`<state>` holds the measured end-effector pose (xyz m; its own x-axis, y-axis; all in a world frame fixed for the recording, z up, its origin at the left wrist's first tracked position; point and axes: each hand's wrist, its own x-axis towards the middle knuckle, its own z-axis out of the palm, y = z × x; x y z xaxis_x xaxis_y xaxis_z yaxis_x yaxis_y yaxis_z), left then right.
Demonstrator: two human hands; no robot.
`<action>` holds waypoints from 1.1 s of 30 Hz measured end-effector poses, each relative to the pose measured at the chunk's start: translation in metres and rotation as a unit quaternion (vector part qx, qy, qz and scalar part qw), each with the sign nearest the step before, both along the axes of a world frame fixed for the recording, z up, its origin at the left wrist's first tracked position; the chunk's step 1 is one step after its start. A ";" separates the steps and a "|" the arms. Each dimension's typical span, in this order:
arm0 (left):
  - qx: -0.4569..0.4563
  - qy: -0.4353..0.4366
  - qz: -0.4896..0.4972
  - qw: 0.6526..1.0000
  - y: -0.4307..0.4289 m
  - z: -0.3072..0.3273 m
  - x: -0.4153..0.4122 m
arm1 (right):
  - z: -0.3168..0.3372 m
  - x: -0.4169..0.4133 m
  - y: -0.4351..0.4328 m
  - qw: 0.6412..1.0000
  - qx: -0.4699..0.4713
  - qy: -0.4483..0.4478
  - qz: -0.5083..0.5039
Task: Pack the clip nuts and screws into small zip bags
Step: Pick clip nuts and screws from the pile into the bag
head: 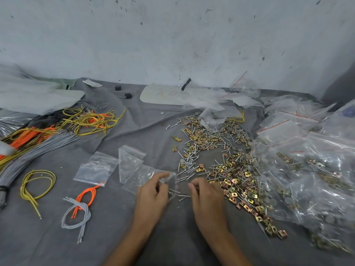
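- Just left of the clip-nut pile [236, 181], a small zip bag [173, 184] is pinched by the left hand [153, 192], mouth turned toward it for filling.
- Beside that pile, screws [184, 196] are seemingly gripped in the curled fingers of the right hand [207, 196], ready for insertion.

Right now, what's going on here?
A person is bagging hardware by hand. The left hand holds a small zip bag, while the right hand pinches screws beside its mouth. Loose clip nuts and more screws lie heaped to the right on the grey cloth; empty bags wait on the left.
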<state>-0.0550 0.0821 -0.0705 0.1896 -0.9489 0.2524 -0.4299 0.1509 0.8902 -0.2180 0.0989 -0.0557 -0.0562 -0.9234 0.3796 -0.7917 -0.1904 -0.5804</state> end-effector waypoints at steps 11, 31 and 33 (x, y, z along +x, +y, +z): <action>0.014 -0.034 -0.005 0.999 0.001 0.006 -0.002 | -0.006 0.005 -0.004 0.989 -0.009 -0.090 0.118; 0.009 -0.023 0.007 1.000 0.002 0.008 -0.002 | -0.007 -0.001 -0.006 0.999 0.011 0.036 0.012; 0.002 -0.021 0.005 1.000 0.003 0.008 -0.003 | -0.007 0.002 -0.004 0.997 0.007 0.072 0.012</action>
